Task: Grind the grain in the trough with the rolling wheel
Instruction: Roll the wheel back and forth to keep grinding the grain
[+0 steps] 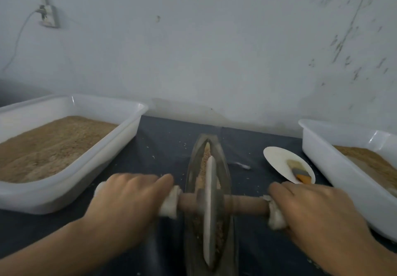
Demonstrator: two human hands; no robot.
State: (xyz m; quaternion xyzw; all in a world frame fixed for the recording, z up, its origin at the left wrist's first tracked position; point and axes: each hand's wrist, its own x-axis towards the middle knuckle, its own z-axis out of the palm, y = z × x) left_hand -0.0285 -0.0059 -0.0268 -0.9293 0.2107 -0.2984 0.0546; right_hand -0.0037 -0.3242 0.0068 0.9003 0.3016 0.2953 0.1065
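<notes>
The rolling wheel (210, 207) is stood in the grain-filled trough (191, 181), its cloth-wrapped axle ends gripped by the curled left hand (126, 200) and right hand (311, 209).

Head view, close, seemingly downward-forward.

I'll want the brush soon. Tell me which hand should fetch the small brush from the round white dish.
Right. The round white dish with the small brush lies just beyond the right hand; the left hand sits across the grey boat-shaped trough.
</notes>
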